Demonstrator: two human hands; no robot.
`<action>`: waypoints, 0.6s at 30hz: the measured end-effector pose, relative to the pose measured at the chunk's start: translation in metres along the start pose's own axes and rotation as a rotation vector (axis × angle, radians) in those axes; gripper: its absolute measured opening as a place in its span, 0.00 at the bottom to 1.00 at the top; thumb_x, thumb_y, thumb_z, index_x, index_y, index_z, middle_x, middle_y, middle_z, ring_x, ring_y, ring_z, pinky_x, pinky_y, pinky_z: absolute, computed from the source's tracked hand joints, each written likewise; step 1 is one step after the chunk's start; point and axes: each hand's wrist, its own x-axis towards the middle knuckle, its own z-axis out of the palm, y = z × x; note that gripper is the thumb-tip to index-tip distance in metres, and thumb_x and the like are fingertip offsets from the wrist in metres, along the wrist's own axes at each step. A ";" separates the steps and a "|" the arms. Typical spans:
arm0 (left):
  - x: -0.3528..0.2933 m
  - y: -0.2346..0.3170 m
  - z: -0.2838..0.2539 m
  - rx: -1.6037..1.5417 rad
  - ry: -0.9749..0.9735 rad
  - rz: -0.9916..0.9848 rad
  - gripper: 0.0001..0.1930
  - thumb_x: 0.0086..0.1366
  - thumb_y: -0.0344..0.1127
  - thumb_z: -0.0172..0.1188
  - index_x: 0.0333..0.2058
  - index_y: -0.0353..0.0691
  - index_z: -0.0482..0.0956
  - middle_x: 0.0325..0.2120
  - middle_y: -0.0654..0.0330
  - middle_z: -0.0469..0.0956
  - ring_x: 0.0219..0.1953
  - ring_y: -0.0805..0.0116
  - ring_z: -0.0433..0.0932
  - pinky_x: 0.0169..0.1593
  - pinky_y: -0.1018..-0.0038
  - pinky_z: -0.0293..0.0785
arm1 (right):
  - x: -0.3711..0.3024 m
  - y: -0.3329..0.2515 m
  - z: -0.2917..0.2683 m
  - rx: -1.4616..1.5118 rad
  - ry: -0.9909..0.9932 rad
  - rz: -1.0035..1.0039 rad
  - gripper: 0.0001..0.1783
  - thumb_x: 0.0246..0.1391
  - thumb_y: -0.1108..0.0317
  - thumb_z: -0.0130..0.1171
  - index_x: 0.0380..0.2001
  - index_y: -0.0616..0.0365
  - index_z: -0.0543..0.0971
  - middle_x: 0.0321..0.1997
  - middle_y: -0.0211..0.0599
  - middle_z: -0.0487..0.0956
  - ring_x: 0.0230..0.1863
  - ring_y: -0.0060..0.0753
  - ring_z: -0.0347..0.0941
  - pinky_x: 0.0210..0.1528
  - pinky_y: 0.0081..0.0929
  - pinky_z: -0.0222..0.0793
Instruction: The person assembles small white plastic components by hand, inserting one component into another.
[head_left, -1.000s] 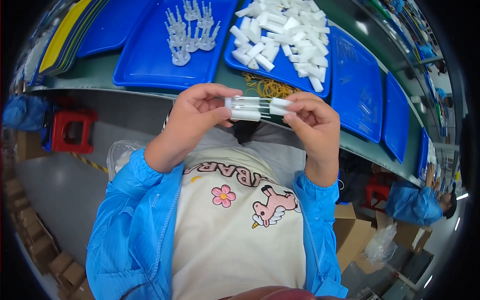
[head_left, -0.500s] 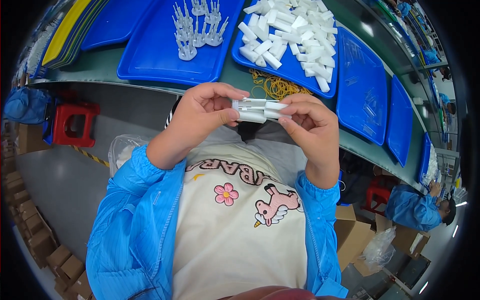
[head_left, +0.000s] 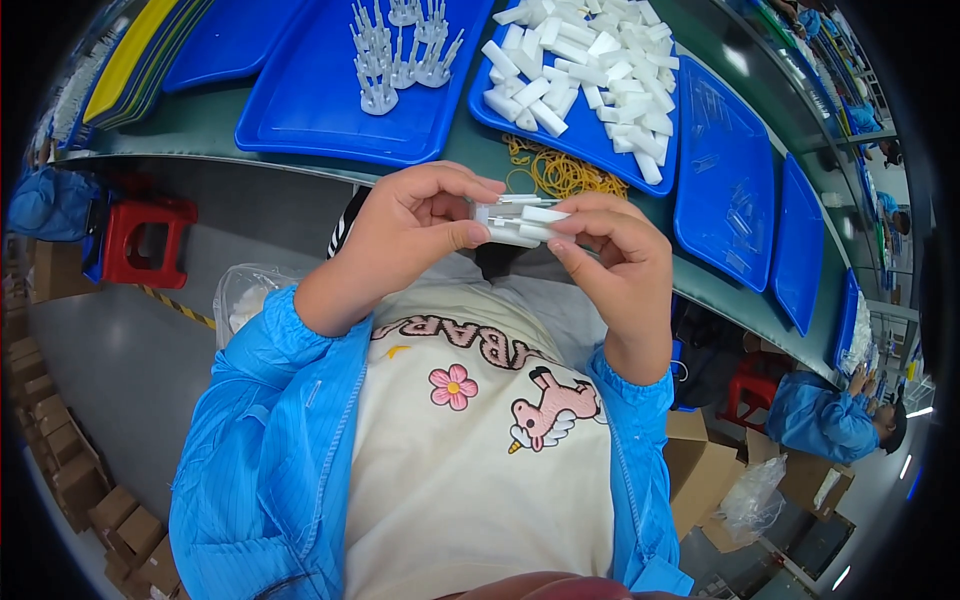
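Note:
My left hand (head_left: 415, 235) and my right hand (head_left: 610, 250) hold a small bundle of white plastic blocks (head_left: 515, 222) between them, close to my chest and just below the table edge. Fingers of both hands pinch the bundle from either end. Beyond my hands a pile of yellow rubber bands (head_left: 555, 172) lies on the green table (head_left: 300, 165). A blue tray (head_left: 590, 130) above it holds several loose white plastic blocks (head_left: 590, 65). Another blue tray (head_left: 320, 95) to the left carries a few clear spiky plastic pieces (head_left: 400, 50).
More blue trays (head_left: 725, 190) line the table to the right, and stacked trays (head_left: 140, 55) sit at the far left. A red stool (head_left: 140, 240) stands on the floor at left. Cardboard boxes (head_left: 700, 480) and a person in blue (head_left: 830, 420) are at lower right.
Both hands have drawn the white bundle a little closer together and kept it in front of my chest; the view has shifted slightly toward the trays.

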 end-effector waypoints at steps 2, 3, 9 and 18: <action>0.000 0.000 0.000 0.035 -0.003 0.016 0.15 0.55 0.17 0.62 0.43 0.33 0.77 0.47 0.52 0.75 0.43 0.69 0.78 0.45 0.74 0.79 | 0.000 0.002 0.003 -0.067 -0.013 -0.017 0.10 0.45 0.83 0.64 0.34 0.64 0.83 0.43 0.40 0.79 0.43 0.29 0.77 0.42 0.24 0.75; 0.000 0.001 0.000 0.035 -0.002 0.016 0.15 0.55 0.17 0.62 0.43 0.33 0.77 0.47 0.52 0.75 0.43 0.69 0.78 0.45 0.74 0.79 | 0.000 0.002 0.004 -0.135 -0.025 -0.034 0.10 0.44 0.82 0.65 0.34 0.63 0.83 0.42 0.39 0.80 0.42 0.30 0.77 0.40 0.24 0.74; 0.000 0.001 0.001 0.039 -0.034 0.030 0.16 0.55 0.17 0.62 0.43 0.34 0.77 0.48 0.54 0.74 0.44 0.70 0.77 0.47 0.74 0.77 | 0.005 0.004 0.018 -0.231 -0.055 -0.128 0.11 0.42 0.78 0.67 0.34 0.62 0.83 0.39 0.40 0.81 0.39 0.33 0.78 0.39 0.25 0.73; -0.002 0.001 -0.005 -0.089 0.004 0.098 0.16 0.57 0.17 0.61 0.45 0.32 0.76 0.51 0.50 0.73 0.46 0.68 0.77 0.45 0.75 0.78 | 0.042 0.000 -0.009 -0.448 0.109 -0.281 0.09 0.47 0.74 0.64 0.35 0.61 0.82 0.39 0.43 0.81 0.40 0.40 0.78 0.43 0.31 0.72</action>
